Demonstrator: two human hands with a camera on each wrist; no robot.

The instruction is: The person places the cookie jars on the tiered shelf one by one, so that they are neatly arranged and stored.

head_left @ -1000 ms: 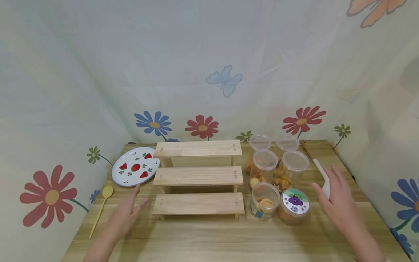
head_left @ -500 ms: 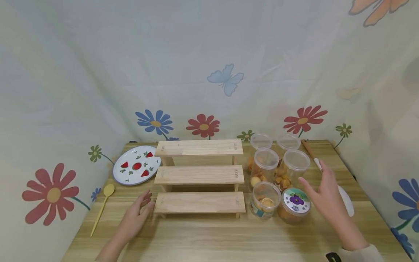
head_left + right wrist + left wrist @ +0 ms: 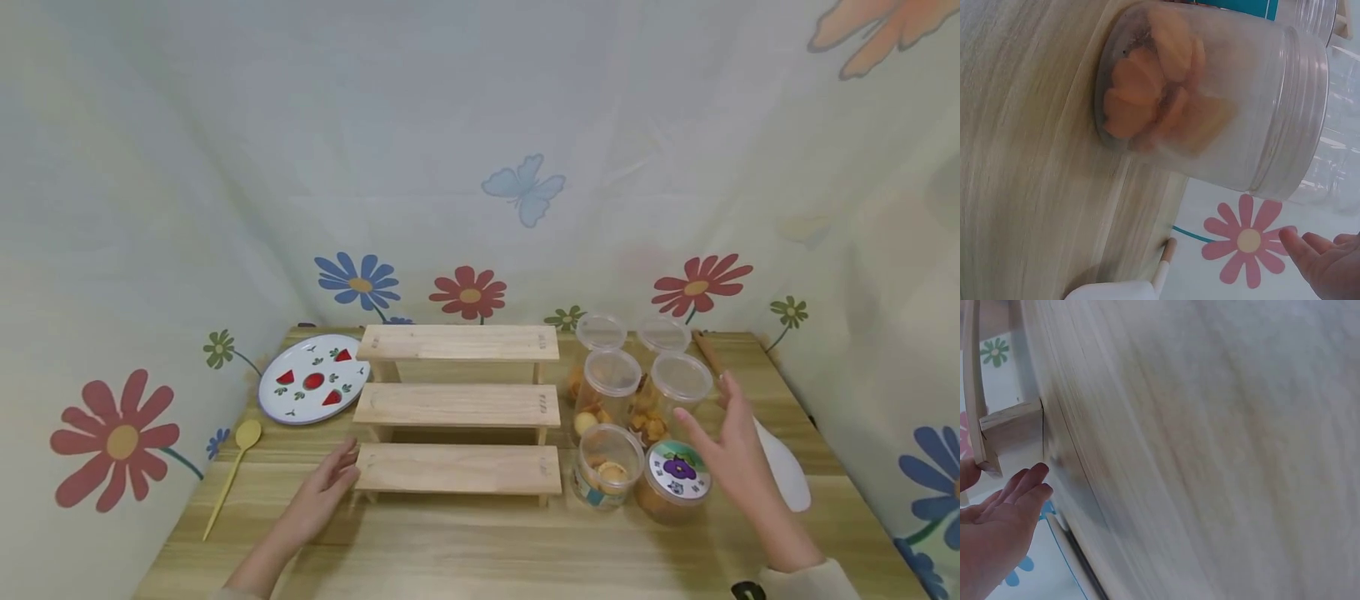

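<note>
My left hand [image 3: 318,497] is at the left end of the lowest step of a three-step wooden rack [image 3: 457,468], fingers loosely extended. In the left wrist view its thumb is right at the end of the step's board [image 3: 974,394]. Over on the right, my right hand [image 3: 737,454] hovers beside a jar with a purple-flower label on its lid [image 3: 677,468], thumb and fingers spread, holding nothing. That jar, seen from the side in the right wrist view, contains orange-brown snack pieces [image 3: 1135,94]. An open-looking shorter jar [image 3: 609,467] with a round biscuit stands to its left.
Several taller clear jars [image 3: 681,377] with snacks stand behind. A white spatula [image 3: 783,467] with a wooden handle lies right of them, partly behind my right hand. At left are a plate [image 3: 300,362] with red fruit patterns and a yellow spoon [image 3: 234,471]. Flowered cloth [image 3: 480,208] surrounds the table.
My left hand has moved right, up to the end of the lowest step. My right hand has moved left from over the spatula to beside the labelled jar.
</note>
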